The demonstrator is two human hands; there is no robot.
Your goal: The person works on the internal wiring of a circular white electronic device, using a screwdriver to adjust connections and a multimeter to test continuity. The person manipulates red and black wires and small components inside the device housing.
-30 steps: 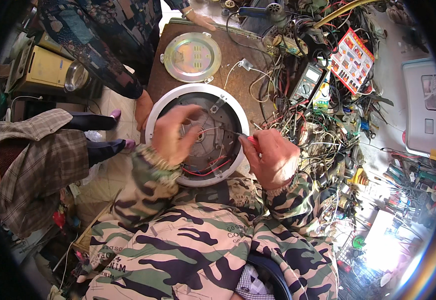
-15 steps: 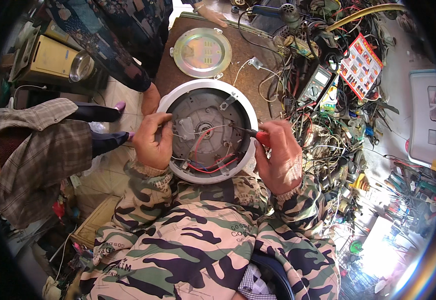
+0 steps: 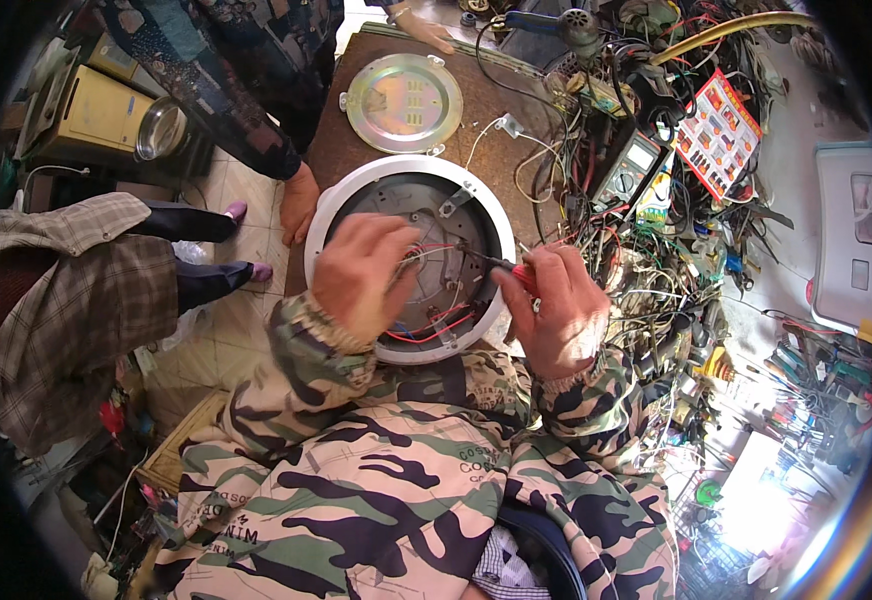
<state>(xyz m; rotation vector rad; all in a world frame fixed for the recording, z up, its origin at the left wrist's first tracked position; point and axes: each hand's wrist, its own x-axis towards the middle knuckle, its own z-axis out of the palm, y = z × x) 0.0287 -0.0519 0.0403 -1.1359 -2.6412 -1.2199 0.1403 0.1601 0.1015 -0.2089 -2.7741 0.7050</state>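
A round metal housing [image 3: 505,215] with a pale rim lies before me, its grey inside facing up with thin red, white and blue wires [image 3: 441,338] in it. My left hand [image 3: 366,275] is over its left part, blurred by motion, its fingers curled by the wires near the middle; whether they grip one cannot be made out. At the right rim my right hand [image 3: 559,308] is closed round a red-handled tool [image 3: 524,275]. The tool's slim dark tip points inward and meets the wires right of centre. My fingers cover part of the handle.
Beyond the housing, a round metal cover [image 3: 436,108] lies on the brown table [image 3: 504,75]. A person's hand [image 3: 300,205] is at the housing's left edge. To the right are a multimeter [image 3: 628,172], a printed sheet [image 3: 718,135] and heaped cables.
My left hand has moved right, from the housing's left rim to over its inside, now covering the left part. My right hand and the tool have hardly shifted.
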